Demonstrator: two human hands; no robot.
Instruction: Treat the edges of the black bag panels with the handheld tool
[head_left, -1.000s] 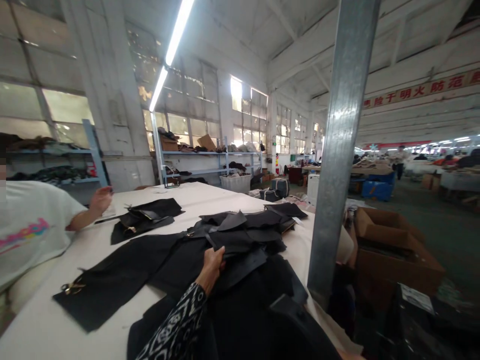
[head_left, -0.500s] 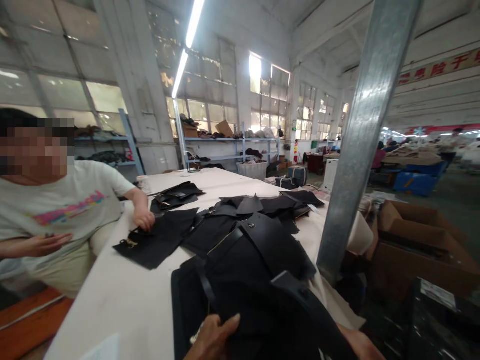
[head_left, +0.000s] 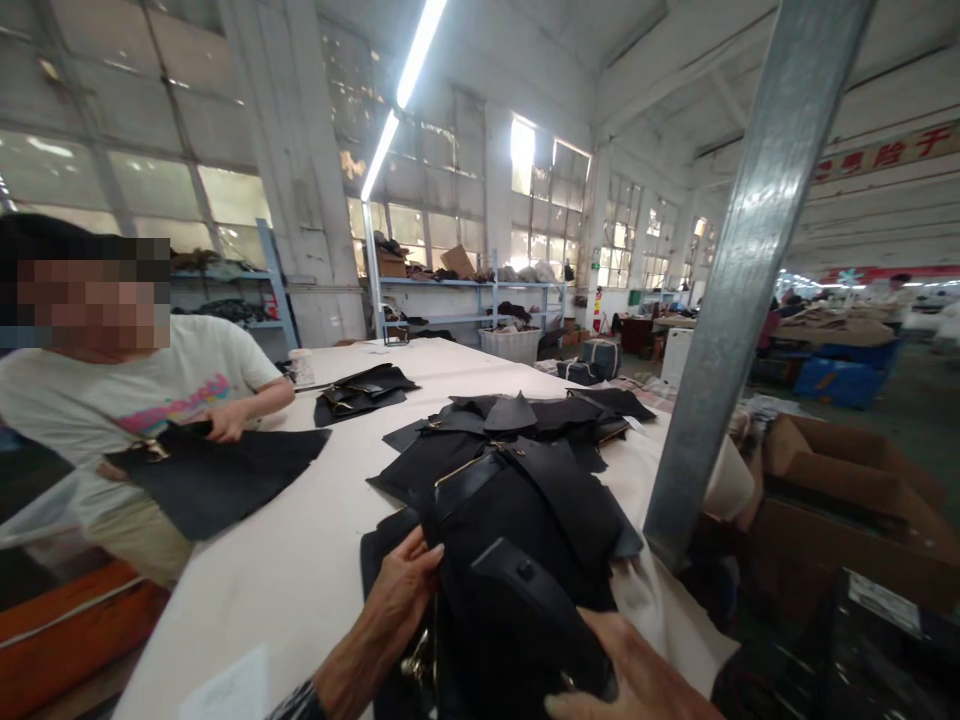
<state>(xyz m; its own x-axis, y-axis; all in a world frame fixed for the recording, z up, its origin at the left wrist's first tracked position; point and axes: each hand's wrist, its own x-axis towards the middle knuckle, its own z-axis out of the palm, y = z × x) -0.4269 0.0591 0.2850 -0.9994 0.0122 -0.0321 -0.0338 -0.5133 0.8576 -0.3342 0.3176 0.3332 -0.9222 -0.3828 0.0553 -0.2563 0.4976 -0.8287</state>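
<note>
My left hand (head_left: 401, 585) grips the left edge of a black fabric piece (head_left: 517, 600) between thumb and fingers, with gold-coloured metal hardware (head_left: 421, 660) hanging below it. At the lower right, my right hand (head_left: 630, 665) is closed on the same black piece, near a dark strap-like panel (head_left: 536, 580); part of its fingers is hidden by the material. More black pieces (head_left: 555, 475) with gold zippers lie heaped just beyond, on the white table (head_left: 300, 600).
At the left, a seated person (head_left: 187, 380) holds another black piece (head_left: 225, 475). A small black stack (head_left: 364, 390) lies on the far left of the table. A metal post (head_left: 742, 270) rises at the right edge, beside open cardboard boxes (head_left: 832, 520).
My left hand has moved up and now grips the black piece's edge; my right hand has come further into view. The person has drawn their black piece off the table toward themselves.
</note>
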